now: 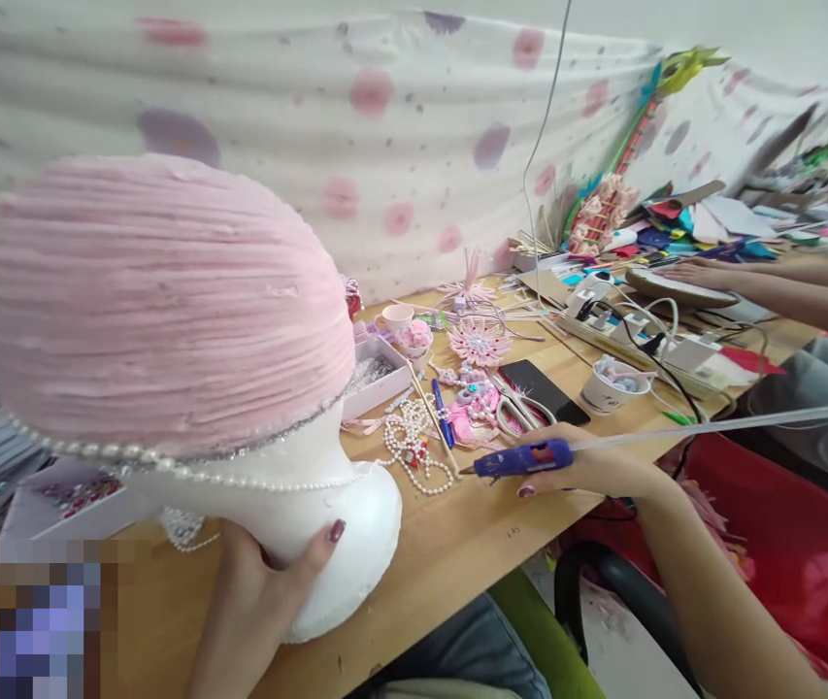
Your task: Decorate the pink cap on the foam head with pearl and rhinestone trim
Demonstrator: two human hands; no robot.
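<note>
the left hand (260,582) has its fingers wrapped round the neck of a white dummy head (355,544) in a pink cap (166,301) at the table (472,544), while the right hand (607,461) grasps a blue glue gun (526,459).

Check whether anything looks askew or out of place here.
The pearl strand looks askew: it follows the edge of the pink covering, then drops away, sagging across the white neck. The pearl heap on the table also looks tangled.
</note>
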